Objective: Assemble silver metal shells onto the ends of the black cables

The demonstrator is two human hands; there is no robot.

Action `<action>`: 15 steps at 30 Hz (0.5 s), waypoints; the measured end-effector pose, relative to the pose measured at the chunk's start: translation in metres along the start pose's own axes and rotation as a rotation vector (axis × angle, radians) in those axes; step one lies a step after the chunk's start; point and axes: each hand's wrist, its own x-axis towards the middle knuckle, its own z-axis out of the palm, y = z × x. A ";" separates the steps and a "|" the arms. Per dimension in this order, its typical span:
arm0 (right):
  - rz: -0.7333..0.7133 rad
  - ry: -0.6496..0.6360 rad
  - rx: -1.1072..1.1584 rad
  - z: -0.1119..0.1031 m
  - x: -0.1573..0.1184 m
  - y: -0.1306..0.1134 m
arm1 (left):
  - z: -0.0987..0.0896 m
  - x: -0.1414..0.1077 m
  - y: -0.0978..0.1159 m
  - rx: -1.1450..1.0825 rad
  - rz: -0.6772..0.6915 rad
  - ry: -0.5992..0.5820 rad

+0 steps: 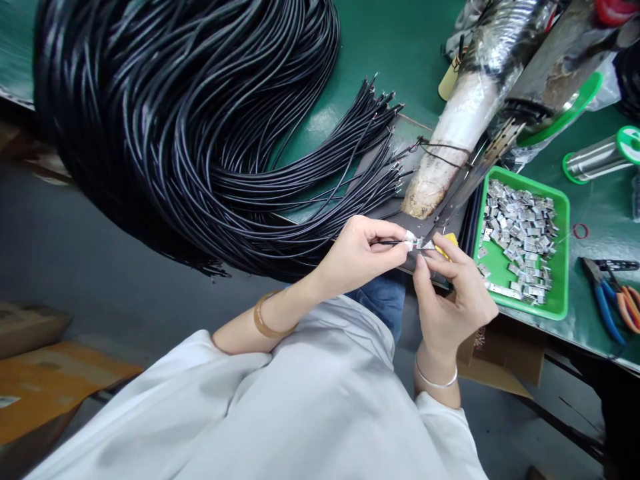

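Handling the tip of a black cable (pixel 391 243), right of the frame's centre, seems the current step, calling for steady alignment. The left hand (pixel 361 252) pinches the cable between thumb and fingers; the right hand (pixel 454 291), angled up from lower right, curls opposite, its grip unclear, beside the green tray (pixel 496 259).

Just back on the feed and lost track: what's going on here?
A person pinches a black cable in the left hand. The right hand is at a small metal piece by the cable's end; whether it grips it is too small to tell. A bundle of cables lies on the table at left; at right are a green tray of metal parts and, beside it, pliers.
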 end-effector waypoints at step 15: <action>0.005 0.007 0.010 -0.001 -0.003 -0.003 | 0.005 -0.006 0.007 0.044 0.008 -0.008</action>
